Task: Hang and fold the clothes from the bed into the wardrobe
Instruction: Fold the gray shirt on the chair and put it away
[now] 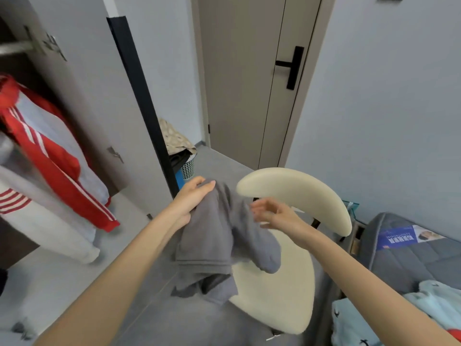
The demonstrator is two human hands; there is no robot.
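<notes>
**Grey garment hangs from the left hand over the chair**

The grey garment (212, 236) is held up in the air in front of the person, above the cream chair (287, 290) and the floor, between the open wardrobe (82, 96) on the left and the bed (411, 258) on the right. Its long axis runs up and down. The bunched top end sits in the left hand (192, 201), and the loose end hangs toward the floor, where a ribbed band and a dark opening show. One rounded fold of it swells out to the right, over the chair seat.

The left hand grips the top of the cloth, fingers curled over the bunched edge and thumb underneath. The right hand (272, 213) is blurred. Its fingers are loosely spread with the palm turned toward the cloth, and it holds nothing. It is just beside the garment's right side, and I cannot tell whether the fingertips touch it.

Inside the wardrobe hangs a red jacket (50, 156) with white stripes, over a pale garment (50, 221). A light blue garment (434, 303) lies on the bed at the lower right. A laundry basket (187, 168) stands past the wardrobe door, near the closed room door (239, 83).
</notes>
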